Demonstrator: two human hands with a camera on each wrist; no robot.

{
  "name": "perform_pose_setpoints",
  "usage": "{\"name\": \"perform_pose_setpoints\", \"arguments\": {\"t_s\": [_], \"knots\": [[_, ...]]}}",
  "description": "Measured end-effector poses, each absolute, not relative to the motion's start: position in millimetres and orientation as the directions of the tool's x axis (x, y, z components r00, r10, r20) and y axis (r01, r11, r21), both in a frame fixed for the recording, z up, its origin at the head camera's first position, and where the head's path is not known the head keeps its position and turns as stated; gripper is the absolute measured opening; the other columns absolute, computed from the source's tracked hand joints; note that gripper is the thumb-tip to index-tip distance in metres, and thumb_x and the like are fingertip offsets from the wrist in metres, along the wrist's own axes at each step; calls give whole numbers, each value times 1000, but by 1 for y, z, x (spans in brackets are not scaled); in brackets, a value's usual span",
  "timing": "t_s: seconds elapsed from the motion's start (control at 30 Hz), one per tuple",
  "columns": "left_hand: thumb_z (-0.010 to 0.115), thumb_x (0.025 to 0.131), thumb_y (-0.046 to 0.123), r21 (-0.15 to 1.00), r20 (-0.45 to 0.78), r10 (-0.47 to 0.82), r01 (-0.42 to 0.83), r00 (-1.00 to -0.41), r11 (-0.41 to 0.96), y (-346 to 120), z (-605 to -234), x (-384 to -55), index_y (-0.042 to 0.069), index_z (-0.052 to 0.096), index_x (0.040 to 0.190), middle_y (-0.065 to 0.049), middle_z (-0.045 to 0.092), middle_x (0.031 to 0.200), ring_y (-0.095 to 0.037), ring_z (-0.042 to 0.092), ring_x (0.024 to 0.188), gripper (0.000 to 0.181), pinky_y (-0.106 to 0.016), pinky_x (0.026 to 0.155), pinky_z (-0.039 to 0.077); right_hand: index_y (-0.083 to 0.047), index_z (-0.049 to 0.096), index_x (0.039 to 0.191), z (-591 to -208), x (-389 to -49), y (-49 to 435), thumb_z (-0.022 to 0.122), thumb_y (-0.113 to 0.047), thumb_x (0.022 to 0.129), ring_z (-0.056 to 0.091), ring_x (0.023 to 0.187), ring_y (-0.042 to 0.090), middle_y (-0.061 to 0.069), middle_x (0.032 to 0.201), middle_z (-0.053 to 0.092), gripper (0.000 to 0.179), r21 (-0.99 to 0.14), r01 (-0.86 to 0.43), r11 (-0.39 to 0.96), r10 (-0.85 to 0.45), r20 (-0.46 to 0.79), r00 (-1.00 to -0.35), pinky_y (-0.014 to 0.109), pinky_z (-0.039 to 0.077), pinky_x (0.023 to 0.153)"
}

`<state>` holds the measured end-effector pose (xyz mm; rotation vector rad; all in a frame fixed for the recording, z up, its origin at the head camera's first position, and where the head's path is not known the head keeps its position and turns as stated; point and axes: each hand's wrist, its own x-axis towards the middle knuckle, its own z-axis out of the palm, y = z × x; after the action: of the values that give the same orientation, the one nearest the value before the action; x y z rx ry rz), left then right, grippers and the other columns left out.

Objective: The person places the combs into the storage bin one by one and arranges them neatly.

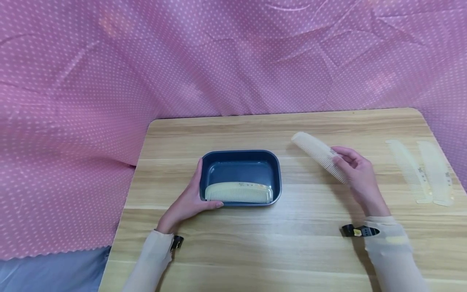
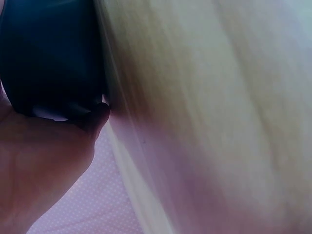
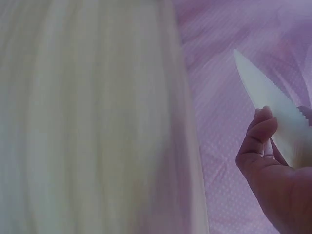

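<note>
A dark blue rectangular box [image 1: 240,170] without a lid stands on the table. Inside it, along the near wall, lies a pale cream comb [image 1: 238,192]. My left hand [image 1: 187,198] grips the box's left end, thumb along the near rim and fingers at the left side. In the left wrist view the thumb [image 2: 100,117] touches the dark wall. Right of the box, my right hand [image 1: 355,172] pinches a second cream comb [image 1: 317,150] above the table, its free end slanting up to the left. The right wrist view shows that comb between thumb and fingers.
Two more cream combs, a left one [image 1: 408,170] and a right one [image 1: 435,172], lie side by side near the right edge of the wood-grain table [image 1: 277,251]. A pink dotted cloth [image 1: 233,61] hangs behind and to the left.
</note>
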<state>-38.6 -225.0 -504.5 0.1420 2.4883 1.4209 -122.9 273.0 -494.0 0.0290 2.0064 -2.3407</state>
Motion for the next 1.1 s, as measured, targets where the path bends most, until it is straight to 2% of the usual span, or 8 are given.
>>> {"name": "perform_pose_setpoints", "arguments": {"t_s": [0.1,0.23,0.43,0.6,0.77,0.83,1.0,1.1], "knots": [[98,82,45,856,-185,218,-48,-958,514,-225,-505,-39,52,-20,168,13,-8,180,-19,0,165,146,-64,128,12,-1,75,134,-490,-122,264,73,-2,105,70,102,9,-2,114,78,29,-978,80,-193,-57,-70,-996,18,58,83],[98,83,45,866,-187,218,-55,-958,498,-225,-505,-39,53,-19,167,15,-7,180,-18,0,165,144,-64,128,11,-2,74,135,-485,-119,254,74,-5,105,71,104,10,-2,115,79,30,-980,100,-171,-94,-85,-992,19,59,85],[99,83,42,871,-203,210,-78,-956,486,-226,-504,-39,54,-18,167,18,-6,179,-16,0,164,144,-64,129,11,-4,73,137,-486,-116,239,74,-12,107,69,106,10,-5,115,77,31,-992,118,-55,-144,-109,-984,19,57,87],[98,84,32,870,-230,208,-105,-951,481,-225,-504,-40,44,-20,170,11,-7,181,-18,-1,165,146,-64,129,9,-4,70,141,-488,-112,227,71,-19,109,67,106,12,-6,116,76,35,-992,76,101,-187,-94,-978,21,56,86],[97,85,23,870,-236,218,-106,-947,482,-225,-504,-42,32,-20,172,1,-8,182,-24,-2,165,147,-64,129,8,2,67,143,-489,-111,214,69,-21,110,67,102,16,3,117,75,40,-988,25,154,-242,-62,-968,24,57,84],[97,85,24,870,-234,217,-104,-948,482,-224,-505,-42,35,-20,172,3,-8,182,-23,-3,165,147,-64,129,8,1,67,143,-489,-111,210,70,-22,110,67,101,17,7,118,74,39,-987,21,160,-257,-62,-964,24,57,82],[98,84,37,867,-228,203,-104,-952,487,-224,-504,-39,51,-19,168,15,-7,180,-16,0,165,145,-63,129,10,-4,68,143,-489,-111,201,69,-25,111,67,100,19,12,122,74,39,-980,11,200,-297,-71,-952,25,57,81],[98,83,42,867,-220,201,-97,-955,488,-224,-503,-38,55,-18,167,17,-6,179,-16,1,165,144,-64,129,11,-4,68,144,-490,-112,196,68,-25,111,68,102,21,14,125,73,39,-979,5,204,-328,-74,-942,26,58,83]]}}
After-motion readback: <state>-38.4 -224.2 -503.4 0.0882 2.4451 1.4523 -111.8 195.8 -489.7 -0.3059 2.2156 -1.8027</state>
